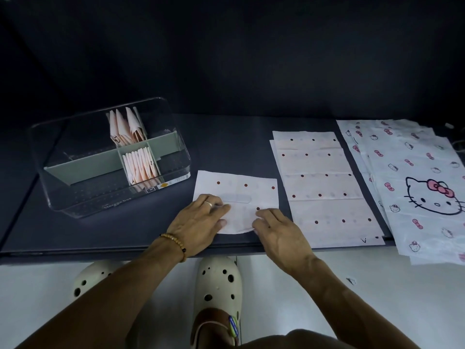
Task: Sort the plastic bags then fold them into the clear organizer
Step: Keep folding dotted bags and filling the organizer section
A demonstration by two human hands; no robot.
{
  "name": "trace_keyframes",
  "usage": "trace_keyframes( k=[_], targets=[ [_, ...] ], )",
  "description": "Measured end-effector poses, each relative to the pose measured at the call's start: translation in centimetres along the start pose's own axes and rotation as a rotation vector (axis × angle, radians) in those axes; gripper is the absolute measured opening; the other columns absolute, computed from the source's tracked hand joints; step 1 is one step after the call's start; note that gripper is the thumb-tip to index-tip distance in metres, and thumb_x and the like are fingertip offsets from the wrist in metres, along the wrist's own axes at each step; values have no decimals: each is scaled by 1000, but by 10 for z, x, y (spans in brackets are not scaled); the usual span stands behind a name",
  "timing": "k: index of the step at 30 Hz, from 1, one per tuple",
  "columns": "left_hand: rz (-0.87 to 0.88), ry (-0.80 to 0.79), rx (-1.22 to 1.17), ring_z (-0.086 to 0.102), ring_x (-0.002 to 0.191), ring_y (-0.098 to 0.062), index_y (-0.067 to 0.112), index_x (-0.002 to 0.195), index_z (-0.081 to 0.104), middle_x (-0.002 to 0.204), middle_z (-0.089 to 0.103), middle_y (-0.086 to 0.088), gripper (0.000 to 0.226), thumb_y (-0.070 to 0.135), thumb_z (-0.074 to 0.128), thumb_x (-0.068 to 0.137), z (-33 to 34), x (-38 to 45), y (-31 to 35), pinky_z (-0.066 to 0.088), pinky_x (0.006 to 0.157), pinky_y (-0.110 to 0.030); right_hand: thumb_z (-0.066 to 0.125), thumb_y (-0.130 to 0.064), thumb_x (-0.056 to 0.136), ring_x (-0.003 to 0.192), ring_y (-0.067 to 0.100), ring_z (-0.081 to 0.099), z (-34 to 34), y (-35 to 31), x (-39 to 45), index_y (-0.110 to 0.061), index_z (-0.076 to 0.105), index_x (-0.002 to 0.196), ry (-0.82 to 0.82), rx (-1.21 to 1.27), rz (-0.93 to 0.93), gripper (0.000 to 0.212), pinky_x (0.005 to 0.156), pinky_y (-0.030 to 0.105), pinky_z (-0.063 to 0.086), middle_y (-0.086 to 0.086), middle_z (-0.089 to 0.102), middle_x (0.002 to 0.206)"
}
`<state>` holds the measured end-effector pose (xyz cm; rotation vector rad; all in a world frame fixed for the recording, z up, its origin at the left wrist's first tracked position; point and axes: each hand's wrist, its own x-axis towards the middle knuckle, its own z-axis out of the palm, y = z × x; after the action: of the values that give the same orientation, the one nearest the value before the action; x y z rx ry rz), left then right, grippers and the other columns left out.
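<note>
A pale pink bag with red dots (241,192) lies flat on the dark table, partly folded. My left hand (201,222) presses flat on its left part, fingers straight. My right hand (276,227) rests at its lower right edge, fingertips touching the folded corner. The clear organizer (63,197) stands at the left, with grey dividers; folded pink bags stand upright in two middle compartments. A stack of flat dotted bags (324,187) lies to the right. Further right lies a pile of white bags with a cat print (415,185).
The table's front edge (100,250) runs just below my hands. The cat-print pile hangs over this edge at the right. Pale clogs (219,280) stand on the white floor beneath. A dark wall rises behind the table.
</note>
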<state>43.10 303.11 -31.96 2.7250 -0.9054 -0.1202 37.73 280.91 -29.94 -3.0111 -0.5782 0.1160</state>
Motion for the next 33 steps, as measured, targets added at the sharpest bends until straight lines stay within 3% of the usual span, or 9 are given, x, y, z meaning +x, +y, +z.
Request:
trace_keyframes(
  k=[3,5,8,11,15,20,25,30,33],
  targets=[
    [-25,-82,-25,33,123,-14,27,140,40,134,36,6,64,63,42,87,-3,0,-6,40,98,-29,57,-10,91,94,25,59,-2,1,6,-10,61,101,91,142,79,10,75,36,54,7,65,102],
    [-3,-50,-37,35,124,-14,29,137,45,134,41,6,51,50,49,91,-6,3,-7,39,97,-27,51,-19,95,85,21,56,-6,3,10,-14,57,98,129,281,166,8,71,34,50,1,63,92],
    [-42,-3,-151,48,116,-17,26,126,58,122,59,2,31,26,47,98,-16,10,-6,43,96,-30,63,-39,87,84,14,52,-10,11,13,-20,57,102,69,373,235,25,76,30,47,-5,60,94],
    [-173,-36,-297,60,95,-25,23,106,66,99,67,-4,21,27,48,97,-29,12,-12,45,79,-31,61,-29,90,82,23,60,-11,18,16,-20,63,102,35,440,370,15,73,28,47,2,66,91],
    [-421,69,-511,60,81,-18,18,88,69,83,66,3,11,25,61,91,-34,3,-23,43,71,-25,60,-32,90,78,18,55,-12,24,27,-19,64,97,46,531,580,15,72,24,38,-5,61,86],
    [-680,104,-415,50,56,-21,15,57,45,53,50,-1,41,33,66,86,-24,6,-28,44,57,-31,58,-38,91,83,26,57,-8,26,47,-12,60,89,-9,501,720,27,79,32,43,3,65,85],
    [-750,77,-255,58,78,-30,19,60,42,72,58,-6,40,43,60,87,-18,14,-25,43,63,-31,58,-40,92,78,25,52,-1,29,59,-15,50,78,4,458,783,29,71,28,36,0,55,73],
    [-787,80,-213,60,84,-29,21,69,50,80,62,-7,31,45,60,87,-17,19,-26,43,65,-32,65,-40,85,65,23,50,1,31,64,-15,44,62,27,502,852,40,59,26,34,0,50,60],
    [-795,130,-119,62,83,-32,19,85,52,86,63,-8,27,45,62,86,-20,17,-20,47,65,-36,70,-37,80,54,16,44,-3,34,68,-15,39,55,19,531,868,46,48,24,29,-1,44,53]
  ],
)
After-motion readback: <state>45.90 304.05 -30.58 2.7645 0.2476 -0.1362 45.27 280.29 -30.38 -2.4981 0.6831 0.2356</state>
